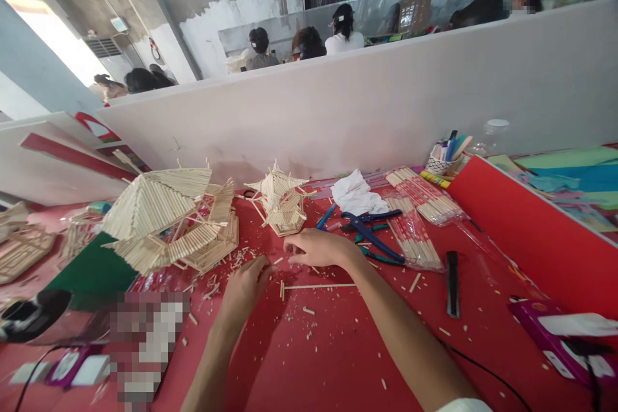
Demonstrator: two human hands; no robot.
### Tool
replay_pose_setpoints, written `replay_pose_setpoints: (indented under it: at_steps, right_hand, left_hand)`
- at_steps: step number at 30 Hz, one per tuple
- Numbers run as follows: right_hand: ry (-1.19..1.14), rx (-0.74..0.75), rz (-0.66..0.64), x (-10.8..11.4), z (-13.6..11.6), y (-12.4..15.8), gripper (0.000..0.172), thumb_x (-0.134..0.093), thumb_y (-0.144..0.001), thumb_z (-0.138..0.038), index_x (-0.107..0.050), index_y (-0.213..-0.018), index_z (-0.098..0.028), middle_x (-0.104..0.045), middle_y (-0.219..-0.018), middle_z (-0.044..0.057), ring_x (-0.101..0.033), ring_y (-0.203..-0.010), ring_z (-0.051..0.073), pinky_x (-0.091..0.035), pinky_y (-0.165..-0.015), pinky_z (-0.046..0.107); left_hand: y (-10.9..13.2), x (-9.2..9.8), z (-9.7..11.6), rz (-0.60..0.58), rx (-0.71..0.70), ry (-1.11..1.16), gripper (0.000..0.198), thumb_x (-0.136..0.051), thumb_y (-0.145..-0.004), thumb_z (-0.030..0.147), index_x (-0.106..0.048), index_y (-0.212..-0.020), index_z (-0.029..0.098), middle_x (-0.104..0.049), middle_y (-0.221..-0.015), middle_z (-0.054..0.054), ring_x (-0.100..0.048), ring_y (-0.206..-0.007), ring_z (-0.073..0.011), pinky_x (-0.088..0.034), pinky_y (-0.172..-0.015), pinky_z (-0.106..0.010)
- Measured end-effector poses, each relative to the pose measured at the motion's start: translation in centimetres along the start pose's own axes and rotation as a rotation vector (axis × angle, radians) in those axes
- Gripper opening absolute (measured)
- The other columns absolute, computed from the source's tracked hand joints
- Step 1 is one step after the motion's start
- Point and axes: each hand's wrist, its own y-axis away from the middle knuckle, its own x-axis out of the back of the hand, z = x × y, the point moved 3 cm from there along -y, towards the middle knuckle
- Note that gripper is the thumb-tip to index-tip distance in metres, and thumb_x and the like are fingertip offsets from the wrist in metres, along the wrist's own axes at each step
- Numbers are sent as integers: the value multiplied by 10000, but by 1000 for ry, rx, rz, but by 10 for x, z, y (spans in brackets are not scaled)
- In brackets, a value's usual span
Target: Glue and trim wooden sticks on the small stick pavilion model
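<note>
My left hand [246, 282] is low over the red table, its fingers curled together. Facing it, my right hand [321, 248] reaches in from the right with bent fingers. A short pale stick piece [277, 262] shows between the fingertips; whether either hand grips it is unclear. Just below lies a long thin wooden stick [321, 286], with a few short sticks [282, 290] at its left end. Behind my hands stands a small stick-built pavilion model [282, 203]. A larger pavilion model [157, 199] with a broad stick roof is to the left.
Blue-handled cutters [374, 235], crumpled white tissue [360, 193] and bagged sticks [415, 232] lie right of the models. A dark box-cutter-like tool [452, 283] rests farther right. Stick scraps litter the red table [338, 354]. A white partition [309, 116] stands behind; people sit beyond it.
</note>
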Motion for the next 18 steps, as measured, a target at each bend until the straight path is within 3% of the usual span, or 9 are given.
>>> replay_pose_setpoints:
  at_steps: [7, 11, 15, 18]
  right_hand:
    - [44, 72, -9, -10, -7, -9, 176, -552, -936, -181, -726, -959, -195, -765, -965, 68, -671, -877, 200, -364, -683, 262]
    - [46, 46, 26, -2, 3, -3, 190, -537, -954, -204, -721, -913, -181, -764, -952, 76, -665, -854, 201, -356, -678, 269]
    - [-37, 32, 19, 6, 8, 4, 244, -499, -975, -206, -710, -857, -174, -753, -815, 51, -654, -753, 172, -368, -668, 260]
    - [-122, 30, 5, 9, 6, 6, 262, -492, -976, -206, -700, -818, -171, -744, -768, 39, -647, -703, 150, -380, -660, 249]
  left_hand:
    - [0, -4, 7, -14, -11, 24, 160, -501, -992, 276, -633, -926, 213, -730, -850, -32, -672, -707, -175, -398, -630, -242]
    - [4, -3, -11, -7, 79, -63, 185, -487, -996, 266, -667, -1009, 228, -764, -938, -40, -716, -800, -207, -414, -636, -251]
    - [10, 4, -34, 15, 173, -207, 331, -486, -952, 169, -660, -1222, 250, -773, -1072, -68, -732, -865, -231, -422, -626, -256]
    - [14, 10, -41, 42, 229, -269, 353, -491, -947, 182, -663, -1246, 258, -787, -983, -76, -732, -803, -235, -394, -587, -255]
